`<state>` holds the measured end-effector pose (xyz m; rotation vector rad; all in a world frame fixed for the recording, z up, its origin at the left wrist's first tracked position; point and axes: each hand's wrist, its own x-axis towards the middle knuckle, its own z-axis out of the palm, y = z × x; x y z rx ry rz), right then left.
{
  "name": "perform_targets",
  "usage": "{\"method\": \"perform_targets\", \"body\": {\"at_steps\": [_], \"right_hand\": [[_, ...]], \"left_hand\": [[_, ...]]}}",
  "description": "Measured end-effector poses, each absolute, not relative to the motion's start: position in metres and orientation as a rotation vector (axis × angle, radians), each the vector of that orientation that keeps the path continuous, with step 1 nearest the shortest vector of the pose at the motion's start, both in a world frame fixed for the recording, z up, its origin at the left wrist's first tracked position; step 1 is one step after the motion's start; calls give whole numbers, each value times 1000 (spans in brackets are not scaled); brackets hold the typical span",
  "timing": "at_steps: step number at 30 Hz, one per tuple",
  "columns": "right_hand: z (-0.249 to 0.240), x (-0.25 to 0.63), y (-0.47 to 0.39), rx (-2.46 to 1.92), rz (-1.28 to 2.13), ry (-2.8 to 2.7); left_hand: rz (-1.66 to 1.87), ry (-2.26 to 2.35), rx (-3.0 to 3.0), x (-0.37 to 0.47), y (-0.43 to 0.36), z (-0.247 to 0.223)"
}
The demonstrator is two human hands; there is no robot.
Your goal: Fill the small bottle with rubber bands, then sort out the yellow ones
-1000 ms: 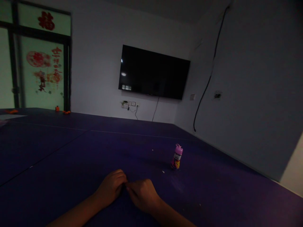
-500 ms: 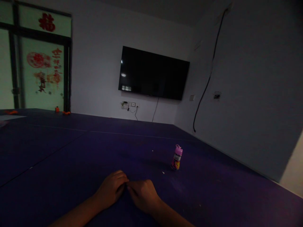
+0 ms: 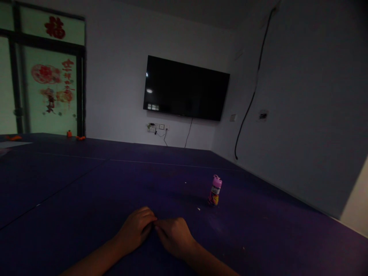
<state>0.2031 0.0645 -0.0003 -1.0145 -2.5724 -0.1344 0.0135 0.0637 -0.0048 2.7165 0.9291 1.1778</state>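
Low in the head view, my left hand (image 3: 138, 227) rests over the dark purple table (image 3: 120, 188) with its fingers curled and pressed together. My right hand (image 3: 175, 234) is closed beside it, and the fingertips of both hands meet. Whatever may lie between the fingers is hidden. Beyond my right hand, to the right, a pink-capped bottle (image 3: 215, 190) with a loop on its lid and a colourful printed body stands upright, touched by neither hand.
Small orange objects (image 3: 81, 138) and a pale sheet (image 3: 14, 144) lie at the far left of the surface. White scraps (image 3: 198, 209) are scattered near the bottle. A television (image 3: 186, 88) hangs on the back wall; a dark cable (image 3: 249, 105) dangles down the right wall.
Both hands keep the same closed pose with fingertips together. The whole view has shifted very slightly; the bottle stands where it was.
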Motion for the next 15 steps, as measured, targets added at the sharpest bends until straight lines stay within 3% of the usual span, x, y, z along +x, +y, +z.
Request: {"method": "perform_targets", "body": {"at_steps": [9, 15], "right_hand": [[-6, 203, 66, -985, -188, -2504], [-4, 215, 83, -982, -286, -2089]], "left_hand": [[1137, 976, 2742, 13, 66, -5], [1178, 1105, 2759, 15, 66, -5]]}}
